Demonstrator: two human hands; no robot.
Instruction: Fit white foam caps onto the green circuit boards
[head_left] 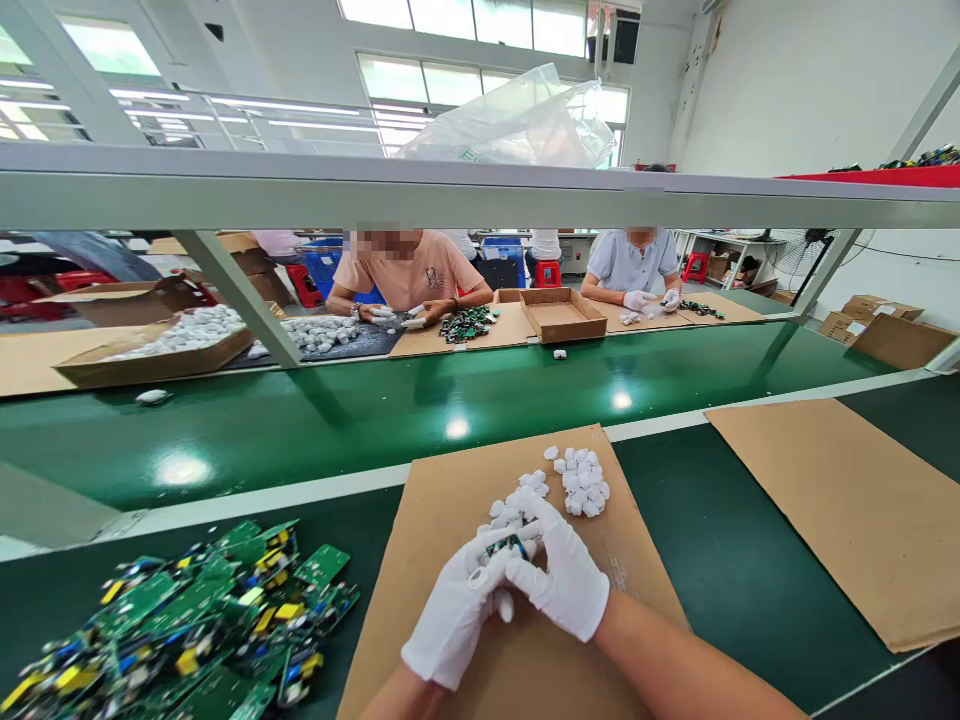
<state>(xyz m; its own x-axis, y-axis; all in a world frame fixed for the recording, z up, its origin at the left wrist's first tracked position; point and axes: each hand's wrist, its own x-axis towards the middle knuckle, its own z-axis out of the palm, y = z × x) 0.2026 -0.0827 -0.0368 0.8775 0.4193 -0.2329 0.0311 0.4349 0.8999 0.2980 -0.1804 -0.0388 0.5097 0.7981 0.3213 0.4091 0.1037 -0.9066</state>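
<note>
Left hand (454, 620) and right hand (562, 580), both gloved, fingers closed on one small circuit board (504, 546); white housings (583, 480) partly stacked; large board pile (187, 620) remains unprocessed

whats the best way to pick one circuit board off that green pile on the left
Take a circuit board lying flat at the top right edge of the pile of circuit boards, pinching its two long bare edges from above. It sits loose on the outside, clear of the tangle, and its yellow parts stand up from the face, so the thin edges are probably the safest hold. Both gloved hands, left hand and right hand, are busy.
</note>
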